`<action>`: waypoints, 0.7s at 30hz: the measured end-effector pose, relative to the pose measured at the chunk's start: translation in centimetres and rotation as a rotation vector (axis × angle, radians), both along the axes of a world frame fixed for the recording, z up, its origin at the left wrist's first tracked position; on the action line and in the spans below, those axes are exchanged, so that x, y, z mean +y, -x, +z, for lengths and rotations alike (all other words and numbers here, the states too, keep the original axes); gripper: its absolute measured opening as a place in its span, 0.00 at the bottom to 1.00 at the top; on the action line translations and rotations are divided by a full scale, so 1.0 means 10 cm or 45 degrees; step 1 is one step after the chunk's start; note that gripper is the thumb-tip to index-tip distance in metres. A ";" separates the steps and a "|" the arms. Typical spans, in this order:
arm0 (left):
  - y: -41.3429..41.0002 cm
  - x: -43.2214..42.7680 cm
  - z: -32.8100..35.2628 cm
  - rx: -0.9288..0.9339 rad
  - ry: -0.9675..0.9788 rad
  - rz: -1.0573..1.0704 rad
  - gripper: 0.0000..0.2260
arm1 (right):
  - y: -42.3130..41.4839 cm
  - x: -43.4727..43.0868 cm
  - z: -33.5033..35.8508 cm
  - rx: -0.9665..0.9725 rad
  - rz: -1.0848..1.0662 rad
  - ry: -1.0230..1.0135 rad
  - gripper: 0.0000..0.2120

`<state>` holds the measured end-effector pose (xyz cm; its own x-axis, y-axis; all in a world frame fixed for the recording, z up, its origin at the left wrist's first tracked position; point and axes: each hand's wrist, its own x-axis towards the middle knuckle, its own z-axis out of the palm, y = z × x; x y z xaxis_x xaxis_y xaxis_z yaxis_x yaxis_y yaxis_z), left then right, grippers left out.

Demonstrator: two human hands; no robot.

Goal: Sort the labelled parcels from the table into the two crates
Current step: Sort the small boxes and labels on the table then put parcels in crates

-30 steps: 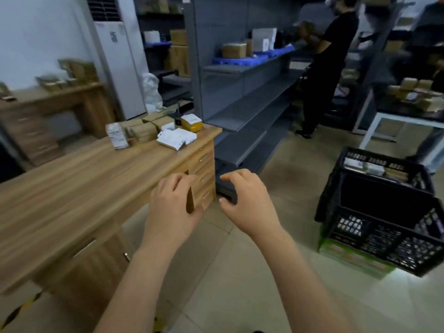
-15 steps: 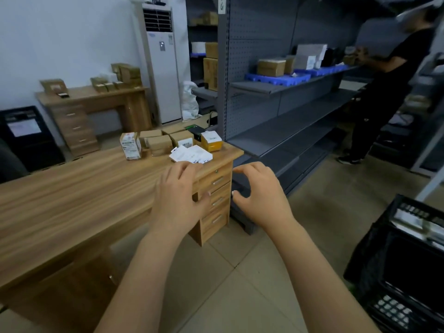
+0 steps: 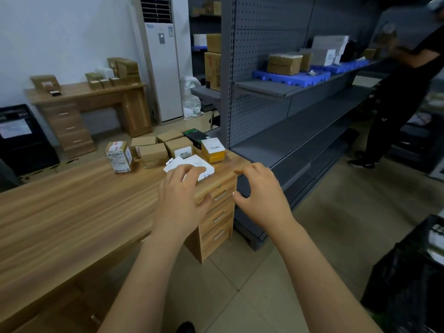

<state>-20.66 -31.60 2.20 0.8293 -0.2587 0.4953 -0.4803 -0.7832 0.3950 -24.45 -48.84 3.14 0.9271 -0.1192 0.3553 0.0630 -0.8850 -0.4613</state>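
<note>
You've swung away from the black crate (image 3: 413, 280), now at your 4 o'clock, and closed on the table (image 3: 72, 212), so the parcels (image 3: 153, 152) sit at 12 o'clock. Your left hand (image 3: 182, 200) reaches over the white parcel (image 3: 204, 167), fingers loosely bent, contact unclear. Your right hand (image 3: 262, 195) hovers at its 3 o'clock, half-curled and empty, so the next pick looks about to begin.

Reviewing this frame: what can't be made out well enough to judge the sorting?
Head view: label print on the yellow box and the brown cardboard boxes is too small and blurred to read.
Head view: the near side of the flat white parcel is hidden by the left hand; contact cannot be told.
Head view: the black plastic crate is cut off by the right edge, its contents dark.
</note>
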 end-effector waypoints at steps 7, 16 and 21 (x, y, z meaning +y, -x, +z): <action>-1.35 -0.02 -0.06 0.029 0.065 -0.089 0.20 | -1.29 0.00 0.06 0.036 -0.057 0.068 0.21; -2.79 -0.12 -0.08 0.114 -0.016 -0.156 0.21 | -2.57 -0.14 -0.05 0.055 -0.168 0.026 0.22; -3.29 -0.25 -0.22 0.151 -0.027 -0.185 0.20 | -3.06 -0.32 -0.16 0.103 -0.183 0.021 0.23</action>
<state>12.23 -34.10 0.04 0.8347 -0.3895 0.3894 -0.5400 -0.7178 0.4395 6.10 -52.01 1.53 0.9264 -0.2476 0.2836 -0.1017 -0.8898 -0.4448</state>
